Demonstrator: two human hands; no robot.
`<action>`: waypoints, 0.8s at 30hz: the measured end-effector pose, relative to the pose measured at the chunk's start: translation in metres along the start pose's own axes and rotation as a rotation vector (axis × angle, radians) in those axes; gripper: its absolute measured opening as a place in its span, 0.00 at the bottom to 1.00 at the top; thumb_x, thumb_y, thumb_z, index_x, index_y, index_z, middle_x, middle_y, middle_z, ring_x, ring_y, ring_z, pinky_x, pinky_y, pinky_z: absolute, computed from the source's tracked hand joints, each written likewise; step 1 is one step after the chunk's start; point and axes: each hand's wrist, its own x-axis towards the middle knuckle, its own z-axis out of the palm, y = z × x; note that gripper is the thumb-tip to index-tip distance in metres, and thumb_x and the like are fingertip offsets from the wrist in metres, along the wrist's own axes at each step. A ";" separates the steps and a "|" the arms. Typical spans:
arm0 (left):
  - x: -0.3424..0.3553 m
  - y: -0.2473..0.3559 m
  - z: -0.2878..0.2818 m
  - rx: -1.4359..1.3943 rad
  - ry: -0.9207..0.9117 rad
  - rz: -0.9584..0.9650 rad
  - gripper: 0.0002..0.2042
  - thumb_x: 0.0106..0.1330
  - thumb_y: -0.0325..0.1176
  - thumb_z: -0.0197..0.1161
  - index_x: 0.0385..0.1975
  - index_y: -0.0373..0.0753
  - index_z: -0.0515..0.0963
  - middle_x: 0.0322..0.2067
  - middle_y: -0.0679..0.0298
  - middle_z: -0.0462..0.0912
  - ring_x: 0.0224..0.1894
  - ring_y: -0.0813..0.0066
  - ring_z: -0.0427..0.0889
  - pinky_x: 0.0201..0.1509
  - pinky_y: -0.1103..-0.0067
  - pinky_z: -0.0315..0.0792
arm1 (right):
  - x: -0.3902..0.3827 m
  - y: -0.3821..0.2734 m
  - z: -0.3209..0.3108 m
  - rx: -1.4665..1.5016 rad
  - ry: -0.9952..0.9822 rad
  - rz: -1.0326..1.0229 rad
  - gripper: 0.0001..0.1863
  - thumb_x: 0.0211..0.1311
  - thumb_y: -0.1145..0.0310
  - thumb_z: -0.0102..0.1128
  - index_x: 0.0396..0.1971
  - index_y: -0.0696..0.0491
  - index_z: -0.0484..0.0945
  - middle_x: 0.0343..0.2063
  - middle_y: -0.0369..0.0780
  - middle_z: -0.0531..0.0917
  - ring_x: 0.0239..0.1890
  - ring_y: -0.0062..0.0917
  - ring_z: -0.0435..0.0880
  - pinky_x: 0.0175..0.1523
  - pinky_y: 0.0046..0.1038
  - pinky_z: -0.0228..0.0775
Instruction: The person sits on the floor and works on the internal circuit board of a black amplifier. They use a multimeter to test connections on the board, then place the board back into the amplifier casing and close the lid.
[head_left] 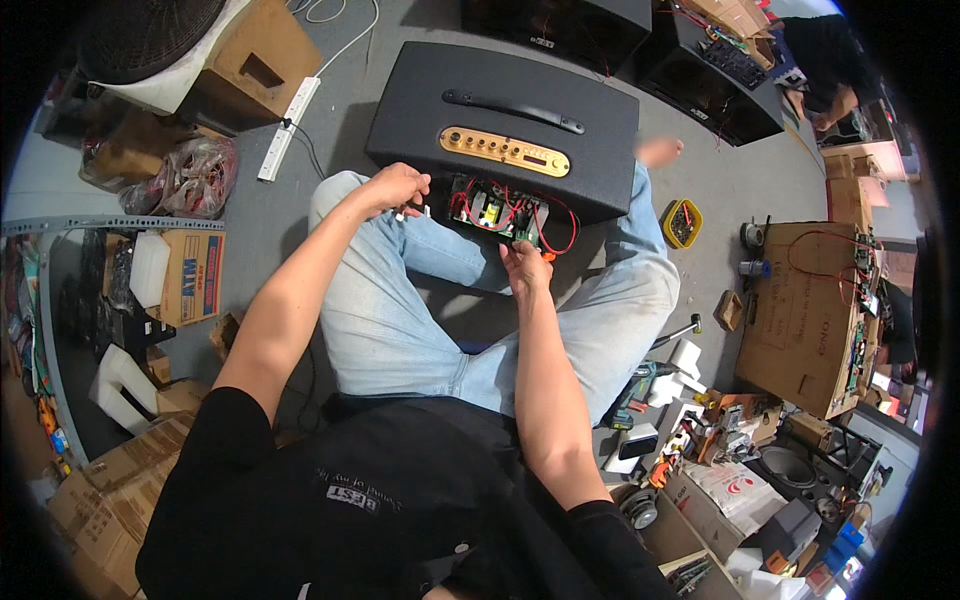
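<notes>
A black speaker cabinet (410, 110) with a gold control panel (505, 150) and strap handle sits before me. A circuit board (492, 210) with red wires projects from its near side between my knees. My left hand (398, 188) is left of the board, fingers closed around a small white piece (408, 212), perhaps a connector; its exact shape is unclear. My right hand (524, 262) grips the near right part of the board, next to a small orange piece (548, 255).
A white power strip (288, 130) lies left. A yellow parts tub (682, 222), drill (630, 395), cardboard box (785, 310) and scattered tools lie right. More speakers (680, 80) stand behind. Another person (835, 80) is at upper right. A metal shelf (100, 226) holds boxes at left.
</notes>
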 end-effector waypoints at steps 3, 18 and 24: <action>0.001 -0.016 0.006 0.185 0.105 0.025 0.19 0.79 0.47 0.54 0.39 0.33 0.77 0.25 0.65 0.78 0.21 0.78 0.77 0.26 0.77 0.74 | -0.014 -0.002 -0.011 -0.011 -0.001 -0.016 0.06 0.59 0.84 0.63 0.35 0.65 0.75 0.33 0.44 0.80 0.34 0.34 0.85 0.45 0.39 0.91; -0.001 0.001 0.025 -0.192 -0.084 -0.114 0.16 0.68 0.36 0.73 0.45 0.31 0.78 0.34 0.65 0.80 0.26 0.80 0.76 0.24 0.80 0.70 | -0.155 -0.022 -0.016 -0.074 -0.073 0.031 0.05 0.64 0.82 0.61 0.39 0.62 0.78 0.36 0.42 0.84 0.38 0.31 0.87 0.48 0.36 0.88; -0.005 0.032 -0.004 0.156 -0.131 -0.025 0.24 0.62 0.45 0.78 0.45 0.35 0.75 0.41 0.68 0.76 0.35 0.80 0.75 0.32 0.80 0.71 | -0.174 -0.017 0.004 0.124 -0.099 0.140 0.07 0.66 0.82 0.61 0.41 0.67 0.76 0.41 0.46 0.85 0.44 0.37 0.89 0.50 0.29 0.89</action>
